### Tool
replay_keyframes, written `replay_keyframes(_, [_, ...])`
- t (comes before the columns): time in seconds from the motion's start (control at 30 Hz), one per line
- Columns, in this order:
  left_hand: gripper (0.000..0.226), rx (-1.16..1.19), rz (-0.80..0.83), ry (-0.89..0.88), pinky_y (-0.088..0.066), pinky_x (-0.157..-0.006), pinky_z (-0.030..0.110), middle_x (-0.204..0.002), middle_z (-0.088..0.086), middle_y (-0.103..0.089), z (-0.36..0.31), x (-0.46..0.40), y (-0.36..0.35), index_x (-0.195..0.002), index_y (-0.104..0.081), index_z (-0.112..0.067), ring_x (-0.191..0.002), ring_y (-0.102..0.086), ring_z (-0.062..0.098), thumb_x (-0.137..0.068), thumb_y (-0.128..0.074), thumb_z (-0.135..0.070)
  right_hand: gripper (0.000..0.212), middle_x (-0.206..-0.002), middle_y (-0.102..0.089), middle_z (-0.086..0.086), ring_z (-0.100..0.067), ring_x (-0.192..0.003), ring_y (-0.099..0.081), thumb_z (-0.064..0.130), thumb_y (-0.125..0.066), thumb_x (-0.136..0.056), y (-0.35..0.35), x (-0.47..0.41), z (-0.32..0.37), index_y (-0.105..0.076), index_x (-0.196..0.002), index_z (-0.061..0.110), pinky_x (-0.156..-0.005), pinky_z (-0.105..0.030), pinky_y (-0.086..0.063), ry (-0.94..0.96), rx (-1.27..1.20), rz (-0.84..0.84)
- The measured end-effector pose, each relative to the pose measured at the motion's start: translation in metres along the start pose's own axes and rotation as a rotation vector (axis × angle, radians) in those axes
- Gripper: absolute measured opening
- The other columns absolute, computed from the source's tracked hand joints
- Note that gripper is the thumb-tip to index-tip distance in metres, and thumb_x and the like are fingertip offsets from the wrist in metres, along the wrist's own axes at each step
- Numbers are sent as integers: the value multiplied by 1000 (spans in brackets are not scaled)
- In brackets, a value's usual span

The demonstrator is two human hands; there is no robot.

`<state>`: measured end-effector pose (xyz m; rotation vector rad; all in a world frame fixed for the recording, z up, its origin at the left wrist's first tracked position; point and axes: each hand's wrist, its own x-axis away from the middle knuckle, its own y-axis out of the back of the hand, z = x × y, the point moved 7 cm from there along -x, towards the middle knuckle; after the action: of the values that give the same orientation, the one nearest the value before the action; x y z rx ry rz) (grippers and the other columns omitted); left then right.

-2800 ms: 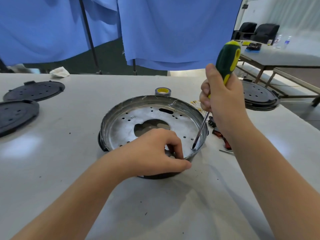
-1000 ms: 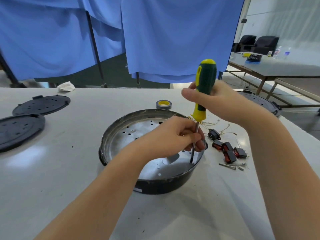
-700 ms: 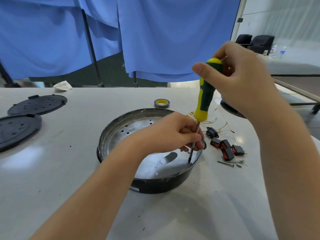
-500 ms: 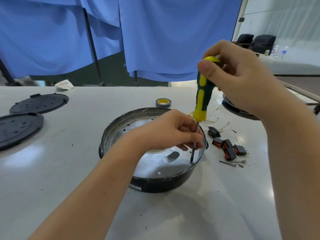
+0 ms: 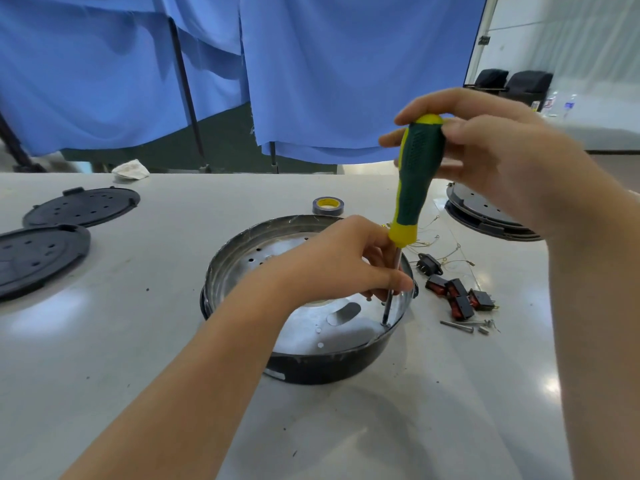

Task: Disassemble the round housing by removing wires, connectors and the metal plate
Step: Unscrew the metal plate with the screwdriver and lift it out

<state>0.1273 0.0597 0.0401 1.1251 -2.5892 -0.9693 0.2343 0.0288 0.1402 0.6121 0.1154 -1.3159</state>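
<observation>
1. Round housing [image 5: 311, 370] sits near the middle of your pale grey surface [image 5: 138, 358], its black wall towards you and the shiny metal plate [image 5: 332, 323] lying inside it.
2. Behind the surface hang blue cloths [image 5: 329, 74] on dark poles; to the far right you can see another table and dark chairs [image 5: 512, 84].
3. On the left of the surface lie two black perforated discs [image 5: 41, 251], with a crumpled white rag [image 5: 131, 169] at the far edge. A roll of tape [image 5: 327, 206] sits just behind the housing.
4. To the right of the housing you have loose thin wires [image 5: 446, 251], a black socket [image 5: 429, 264], red-and-black switches [image 5: 459, 299] and a few screws [image 5: 464, 327]. A stack of round black parts [image 5: 485, 216] lies beyond them, partly hidden by your right arm.
5. Your right hand [image 5: 491, 157] holds the green-and-yellow screwdriver [image 5: 415, 174] nearly upright, fingers curled around the top of the handle.
6. Your left hand [image 5: 343, 265] reaches over the housing; its grip pinches the screwdriver's metal shaft just below the yellow collar.
7. The screwdriver tip rests on the metal plate close to the housing's right inner wall, directly below your left grip.
</observation>
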Motion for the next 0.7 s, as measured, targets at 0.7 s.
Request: replay_keyframes(0.7, [11, 87, 108, -1, -60, -79, 34, -89, -3, -76, 7, 1, -2, -92, -73, -20, -81, -72, 12, -81, -75, -24, 36, -115, -68, -8, -21, -111, -64, -10, -30, -91, -7, 3, 8, -58, -99, 12, -90, -29, -51, 71, -42, -1])
